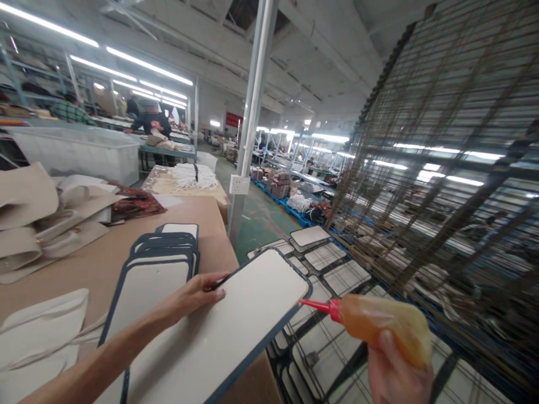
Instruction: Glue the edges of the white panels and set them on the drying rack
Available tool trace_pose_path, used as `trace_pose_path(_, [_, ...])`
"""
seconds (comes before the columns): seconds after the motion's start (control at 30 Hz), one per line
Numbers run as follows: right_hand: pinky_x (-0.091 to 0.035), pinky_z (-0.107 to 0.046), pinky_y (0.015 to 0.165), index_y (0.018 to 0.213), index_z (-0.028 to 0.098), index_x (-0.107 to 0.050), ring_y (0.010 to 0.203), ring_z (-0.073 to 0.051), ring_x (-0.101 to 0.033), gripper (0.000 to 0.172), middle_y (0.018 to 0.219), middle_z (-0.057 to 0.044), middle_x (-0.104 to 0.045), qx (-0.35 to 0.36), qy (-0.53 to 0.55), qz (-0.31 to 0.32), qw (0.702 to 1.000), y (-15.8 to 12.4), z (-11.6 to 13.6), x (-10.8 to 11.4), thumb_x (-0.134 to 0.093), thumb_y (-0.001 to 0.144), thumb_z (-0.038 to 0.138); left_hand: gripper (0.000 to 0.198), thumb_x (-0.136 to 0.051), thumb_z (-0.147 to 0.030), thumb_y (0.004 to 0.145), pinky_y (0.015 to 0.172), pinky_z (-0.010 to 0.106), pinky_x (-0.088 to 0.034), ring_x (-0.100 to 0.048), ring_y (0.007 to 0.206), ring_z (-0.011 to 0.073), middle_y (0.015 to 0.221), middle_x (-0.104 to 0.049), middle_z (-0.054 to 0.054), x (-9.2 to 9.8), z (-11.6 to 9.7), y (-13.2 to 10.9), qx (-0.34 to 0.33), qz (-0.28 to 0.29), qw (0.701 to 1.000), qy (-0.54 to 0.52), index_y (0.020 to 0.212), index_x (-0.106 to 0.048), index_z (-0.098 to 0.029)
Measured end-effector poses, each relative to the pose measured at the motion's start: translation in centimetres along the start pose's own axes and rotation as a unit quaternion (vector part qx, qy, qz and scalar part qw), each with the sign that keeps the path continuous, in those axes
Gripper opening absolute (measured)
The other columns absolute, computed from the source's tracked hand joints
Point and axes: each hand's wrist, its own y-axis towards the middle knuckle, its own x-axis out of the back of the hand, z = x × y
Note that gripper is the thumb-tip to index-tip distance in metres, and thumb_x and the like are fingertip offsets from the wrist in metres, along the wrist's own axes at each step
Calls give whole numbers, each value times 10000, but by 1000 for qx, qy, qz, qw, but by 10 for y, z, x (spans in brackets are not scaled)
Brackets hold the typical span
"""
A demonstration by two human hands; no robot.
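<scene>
My left hand (206, 292) grips the long edge of a flat white panel (248, 314) with rounded corners and a dark blue border. The panel is tilted across the table's edge. In my right hand (398, 367) is a squeeze bottle (383, 325) of amber liquid, fingers wrapped round its body. Its red nozzle (318, 304) points left, and the tip is at the panel's far right corner, apparently touching the border. Behind my left hand, a stack of similar panels (158, 275) lies fanned out on the brown table (210, 224).
On the right, a wire rack (438, 123) rises, with white panels (324, 255) lying on its lower level. Beige pieces (37, 213) are heaped at the left. A metal post (252, 112) with a socket stands ahead. People (151, 120) work near a white tub (80, 151).
</scene>
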Motion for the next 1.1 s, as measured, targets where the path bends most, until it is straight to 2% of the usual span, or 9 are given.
trace_pose_path(0.1, [-479, -198, 812, 926, 236, -646, 828, -106, -565, 365, 930, 65, -636, 4, 8, -22, 1000, 5, -1, -4, -809, 603, 191, 614, -686, -421, 736, 768, 254, -489, -638, 911, 219, 1059, -693, 46, 5, 4, -1, -6, 3, 1000, -9, 1286, -537, -193])
trace_pose_path(0.27, [-506, -189, 753, 890, 201, -652, 789, -111, -592, 356, 824, 41, -656, -8, 6, -10, 1000, 0, -10, -3, -821, 577, 195, 611, -702, -431, 714, 736, 255, -498, -646, 871, 220, 1034, -699, 48, 9, 7, -2, -7, 11, 1000, -19, 1259, -560, -195])
trace_pose_path(0.43, [-502, -142, 741, 935, 206, -647, 800, -94, -615, 396, 859, 51, -678, -42, 3, -5, 999, -15, -13, -2, -826, 583, 210, 689, -725, -475, 658, 726, 273, -502, -644, 865, 238, 1015, -694, 77, 2, -3, -4, 8, 8, 1000, -29, 1243, -564, -148])
trace_pose_path(0.6, [-511, -169, 714, 946, 205, -647, 792, -116, -604, 402, 834, 29, -667, -62, 1, 19, 998, -25, -13, -5, -818, 584, 238, 699, -718, -465, 658, 660, 252, -501, -646, 783, 209, 944, -706, 66, -2, -15, -6, 12, -5, 1000, -22, 1257, -547, -147])
trace_pose_path(0.7, [-515, -175, 669, 898, 196, -650, 775, -133, -597, 404, 829, 7, -655, -82, -30, 8, 996, -31, -14, -7, -835, 546, 268, 676, -712, -447, 669, 632, 244, -498, -645, 762, 199, 933, -707, 66, -4, -20, -5, 6, 13, 999, -39, 1251, -547, -145])
trace_pose_path(0.8, [-515, -181, 697, 886, 207, -643, 787, -136, -591, 417, 852, 10, -638, -109, -17, 12, 994, -36, -13, -12, -842, 525, 272, 655, -714, -429, 674, 632, 254, -501, -648, 749, 199, 947, -704, 78, -4, -21, -2, 5, 29, 998, -63, 1238, -554, -135])
trace_pose_path(0.97, [-510, -152, 680, 824, 210, -637, 738, -117, -577, 417, 801, 23, -628, -142, -6, 0, 990, -41, -9, -23, -858, 480, 290, 686, -728, -416, 666, 600, 251, -499, -646, 692, 182, 921, -707, 81, 0, -17, 4, 15, 18, 997, -74, 1254, -531, -123])
trace_pose_path(1.1, [-506, -140, 648, 801, 214, -634, 714, -111, -577, 381, 785, 27, -631, -141, -29, 9, 990, -42, -12, -18, -851, 504, 312, 713, -742, -425, 643, 584, 247, -495, -638, 655, 171, 861, -710, 67, 1, -20, 6, 19, -10, 997, -70, 1251, -533, -117])
